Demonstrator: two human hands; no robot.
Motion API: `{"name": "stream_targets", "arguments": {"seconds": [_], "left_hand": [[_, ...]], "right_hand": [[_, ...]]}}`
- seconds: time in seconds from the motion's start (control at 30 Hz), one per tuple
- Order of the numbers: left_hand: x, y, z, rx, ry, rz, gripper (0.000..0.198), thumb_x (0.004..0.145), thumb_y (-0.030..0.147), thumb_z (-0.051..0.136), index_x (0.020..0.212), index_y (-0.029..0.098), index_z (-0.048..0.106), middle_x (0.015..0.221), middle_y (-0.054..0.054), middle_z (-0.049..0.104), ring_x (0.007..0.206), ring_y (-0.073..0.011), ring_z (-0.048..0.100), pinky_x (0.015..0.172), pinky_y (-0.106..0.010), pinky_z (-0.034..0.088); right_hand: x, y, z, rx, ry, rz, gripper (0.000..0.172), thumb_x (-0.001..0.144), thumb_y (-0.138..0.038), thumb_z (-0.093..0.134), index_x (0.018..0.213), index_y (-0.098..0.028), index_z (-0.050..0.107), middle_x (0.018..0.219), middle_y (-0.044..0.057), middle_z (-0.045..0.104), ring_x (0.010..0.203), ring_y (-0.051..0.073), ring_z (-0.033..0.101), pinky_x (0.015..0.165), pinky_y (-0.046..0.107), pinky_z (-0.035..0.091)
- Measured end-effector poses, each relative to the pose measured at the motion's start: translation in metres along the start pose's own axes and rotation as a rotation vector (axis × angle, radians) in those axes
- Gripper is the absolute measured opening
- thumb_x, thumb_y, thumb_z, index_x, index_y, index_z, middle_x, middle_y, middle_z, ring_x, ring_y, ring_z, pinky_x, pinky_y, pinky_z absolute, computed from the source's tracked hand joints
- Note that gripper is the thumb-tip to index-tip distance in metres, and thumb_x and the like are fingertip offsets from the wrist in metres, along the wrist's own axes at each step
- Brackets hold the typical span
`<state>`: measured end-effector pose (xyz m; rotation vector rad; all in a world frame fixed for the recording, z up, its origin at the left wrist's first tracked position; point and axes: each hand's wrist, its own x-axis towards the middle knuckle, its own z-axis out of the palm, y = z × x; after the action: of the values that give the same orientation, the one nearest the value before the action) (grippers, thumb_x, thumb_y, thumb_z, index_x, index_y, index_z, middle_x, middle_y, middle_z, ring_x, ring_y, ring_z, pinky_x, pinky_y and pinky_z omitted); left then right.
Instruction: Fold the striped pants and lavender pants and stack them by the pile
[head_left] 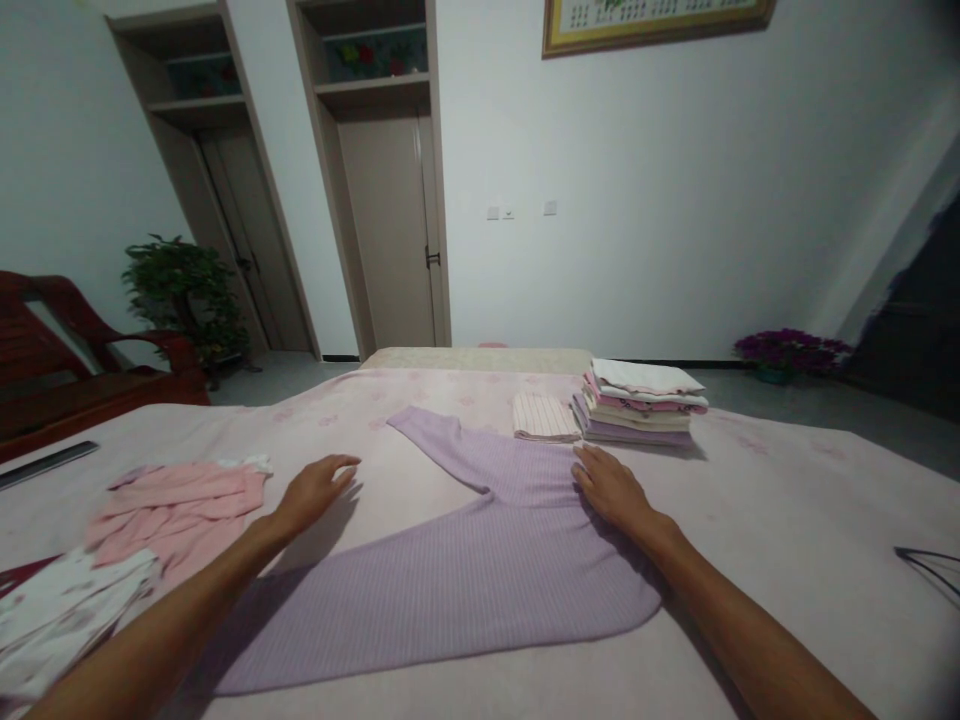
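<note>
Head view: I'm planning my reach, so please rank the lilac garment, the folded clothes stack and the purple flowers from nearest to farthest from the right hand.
1. The lilac garment: directly under the right hand, on the bed.
2. The folded clothes stack: ahead on the bed.
3. The purple flowers: farthest, on the floor past the bed, ahead and rightward.

Your right hand lies flat on the purple ribbed shirt at center frame. Your left hand rests open on the pink bedspread just beside it, with the stacked folded clothes farther up, right of center.
</note>
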<state>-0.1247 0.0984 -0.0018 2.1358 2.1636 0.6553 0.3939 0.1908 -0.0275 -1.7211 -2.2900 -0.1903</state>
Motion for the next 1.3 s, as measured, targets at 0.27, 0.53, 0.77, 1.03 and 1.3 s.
{"name": "stream_targets", "arguments": {"seconds": [0.27, 0.53, 0.77, 1.03, 1.3], "left_hand": [[0.135, 0.067, 0.067, 0.028, -0.018, 0.031, 0.038, 0.093, 0.020, 0.044, 0.118, 0.017, 0.072, 0.127, -0.007, 0.070, 0.121, -0.0215, 0.062, 0.105, -0.032, 0.045], [0.180, 0.097, 0.118, 0.127, -0.095, 0.092, 0.043, 0.091, 0.014, 0.047, 0.132, 0.015, 0.061, 0.134, -0.015, 0.064, 0.125, -0.0253, 0.058, 0.102, -0.034, 0.044], [0.195, 0.092, 0.114, 0.244, -0.167, 0.184, 0.047, 0.078, 0.014, 0.060, 0.124, 0.023, 0.063, 0.120, -0.013, 0.067, 0.109, -0.0257, 0.063, 0.092, -0.036, 0.047], [0.177, 0.083, 0.072, 0.331, -0.079, 0.370, 0.013, 0.074, 0.019, 0.065, 0.087, 0.018, 0.068, 0.106, -0.016, 0.064, 0.115, -0.0342, 0.054, 0.105, -0.050, 0.038], [0.101, 0.046, 0.001, 0.306, -0.145, 0.651, 0.013, 0.073, 0.011, 0.058, 0.080, 0.022, 0.058, 0.088, -0.003, 0.062, 0.094, -0.0200, 0.059, 0.120, -0.045, 0.026]], "right_hand": [[0.011, 0.017, 0.047, -0.053, -0.066, 0.070, 0.055, 0.102, -0.040, 0.033, 0.146, -0.011, 0.048, 0.153, 0.016, 0.045, 0.146, 0.031, 0.033, 0.116, 0.050, 0.028], [0.009, 0.020, 0.048, -0.009, 0.020, 0.073, 0.053, 0.102, -0.039, 0.030, 0.141, -0.013, 0.054, 0.148, 0.013, 0.052, 0.141, 0.029, 0.042, 0.117, 0.045, 0.030], [0.009, 0.022, 0.040, 0.078, 0.098, 0.132, 0.048, 0.098, -0.024, 0.030, 0.139, -0.019, 0.055, 0.139, 0.011, 0.060, 0.127, 0.027, 0.053, 0.104, 0.040, 0.042], [0.007, 0.021, 0.032, -0.037, 0.141, 0.286, 0.045, 0.095, -0.028, 0.043, 0.135, -0.013, 0.056, 0.121, 0.017, 0.062, 0.109, 0.032, 0.054, 0.090, 0.042, 0.042], [0.000, 0.015, 0.012, 0.016, 0.233, 0.261, 0.019, 0.090, -0.026, 0.051, 0.100, -0.021, 0.067, 0.104, 0.010, 0.064, 0.101, 0.027, 0.054, 0.086, 0.036, 0.040]]}}
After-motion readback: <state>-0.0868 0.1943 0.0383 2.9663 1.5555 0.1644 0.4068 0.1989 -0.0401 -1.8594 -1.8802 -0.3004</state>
